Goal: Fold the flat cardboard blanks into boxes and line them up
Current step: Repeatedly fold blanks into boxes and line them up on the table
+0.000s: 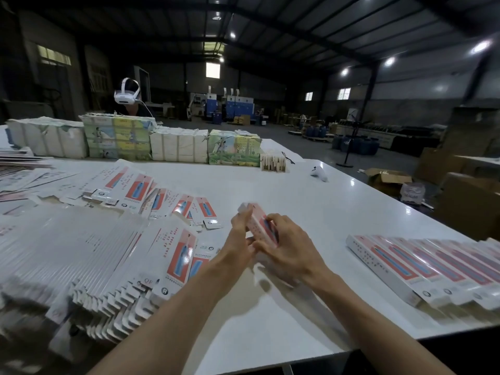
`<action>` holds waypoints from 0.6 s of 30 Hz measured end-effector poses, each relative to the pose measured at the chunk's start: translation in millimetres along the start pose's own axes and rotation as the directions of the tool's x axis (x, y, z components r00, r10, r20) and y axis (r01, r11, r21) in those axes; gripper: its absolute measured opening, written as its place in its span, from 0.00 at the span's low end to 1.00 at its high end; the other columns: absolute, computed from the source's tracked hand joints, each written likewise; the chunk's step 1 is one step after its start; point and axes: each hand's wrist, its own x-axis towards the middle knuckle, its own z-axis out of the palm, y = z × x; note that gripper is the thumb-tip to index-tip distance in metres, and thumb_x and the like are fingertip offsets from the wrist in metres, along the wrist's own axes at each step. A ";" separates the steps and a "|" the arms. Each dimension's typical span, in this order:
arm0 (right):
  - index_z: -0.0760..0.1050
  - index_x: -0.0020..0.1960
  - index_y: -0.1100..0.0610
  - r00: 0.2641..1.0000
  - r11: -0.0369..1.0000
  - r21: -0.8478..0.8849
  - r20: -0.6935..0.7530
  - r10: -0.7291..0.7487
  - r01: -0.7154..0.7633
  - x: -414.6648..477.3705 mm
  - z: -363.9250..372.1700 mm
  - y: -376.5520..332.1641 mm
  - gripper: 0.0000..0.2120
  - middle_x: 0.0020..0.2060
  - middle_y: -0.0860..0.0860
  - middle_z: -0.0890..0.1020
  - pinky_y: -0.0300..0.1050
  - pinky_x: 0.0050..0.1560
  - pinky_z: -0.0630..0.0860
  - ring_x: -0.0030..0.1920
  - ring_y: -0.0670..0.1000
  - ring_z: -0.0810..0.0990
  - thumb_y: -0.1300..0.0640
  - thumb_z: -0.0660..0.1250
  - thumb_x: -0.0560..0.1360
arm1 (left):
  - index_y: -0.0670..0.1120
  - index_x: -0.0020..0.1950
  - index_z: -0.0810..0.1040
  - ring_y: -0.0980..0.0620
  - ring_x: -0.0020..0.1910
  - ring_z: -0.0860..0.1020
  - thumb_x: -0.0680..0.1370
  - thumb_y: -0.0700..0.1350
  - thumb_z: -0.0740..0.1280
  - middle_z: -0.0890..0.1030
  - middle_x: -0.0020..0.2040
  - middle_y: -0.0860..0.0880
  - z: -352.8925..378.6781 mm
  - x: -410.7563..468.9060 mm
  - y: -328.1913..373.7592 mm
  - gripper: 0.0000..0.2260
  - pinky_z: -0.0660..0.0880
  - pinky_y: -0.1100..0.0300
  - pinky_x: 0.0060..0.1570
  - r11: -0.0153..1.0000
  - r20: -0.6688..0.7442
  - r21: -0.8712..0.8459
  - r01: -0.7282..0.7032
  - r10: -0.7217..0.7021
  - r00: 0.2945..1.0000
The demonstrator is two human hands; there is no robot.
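Head cam: hands (266, 238) w/ box (261, 226) betw. blanks (89, 255), boxed row (433, 269).

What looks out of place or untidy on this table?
The flat blanks behind the left hand lie scattered at mixed angles, unlike the neat row of folded boxes on the right. A white controller lies alone further back.
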 end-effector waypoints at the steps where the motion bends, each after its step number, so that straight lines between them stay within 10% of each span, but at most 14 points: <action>1: 0.72 0.69 0.51 0.999 0.999 -0.030 -0.030 0.023 -0.023 -2.5 -4.7 4.6 0.25 0.55 0.48 0.79 0.49 0.51 0.81 0.50 0.49 0.79 0.39 0.70 0.78 | 0.49 0.70 0.77 0.46 0.59 0.85 0.81 0.65 0.66 0.84 0.62 0.42 1.9 -0.3 -2.7 0.24 0.83 0.52 0.58 0.992 0.001 0.121 -0.023 0.023 1.000; 5: 0.73 0.70 0.55 0.976 0.964 -0.157 -0.079 0.204 -0.214 -18.3 -37.3 35.2 0.23 0.57 0.51 0.79 0.48 0.53 0.80 0.54 0.50 0.77 0.46 0.72 0.79 | 0.50 0.58 0.84 0.53 0.42 0.85 0.85 0.48 0.65 0.86 0.50 0.46 4.9 -1.4 -11.0 0.08 0.83 0.57 0.46 0.881 0.015 0.462 -0.096 0.101 0.995; 9: 0.72 0.68 0.52 0.937 0.877 -0.331 -0.127 0.325 -0.349 -53.9 -64.8 67.5 0.22 0.58 0.50 0.78 0.50 0.57 0.79 0.54 0.49 0.75 0.42 0.71 0.79 | 0.54 0.52 0.85 0.56 0.36 0.82 0.83 0.42 0.64 0.85 0.41 0.52 2.5 -10.0 -17.9 0.11 0.78 0.61 0.38 0.544 0.165 0.805 -0.237 0.179 0.970; 18: 0.71 0.69 0.49 0.895 0.561 -0.724 -0.182 0.407 -0.403 -92.7 -93.0 90.2 0.19 0.64 0.48 0.75 0.48 0.66 0.70 0.64 0.51 0.72 0.41 0.58 0.83 | 0.56 0.51 0.86 0.60 0.46 0.79 0.82 0.46 0.63 0.81 0.48 0.56 5.7 -18.9 -19.0 0.11 0.71 0.67 0.43 0.329 0.249 0.898 -0.292 0.168 0.954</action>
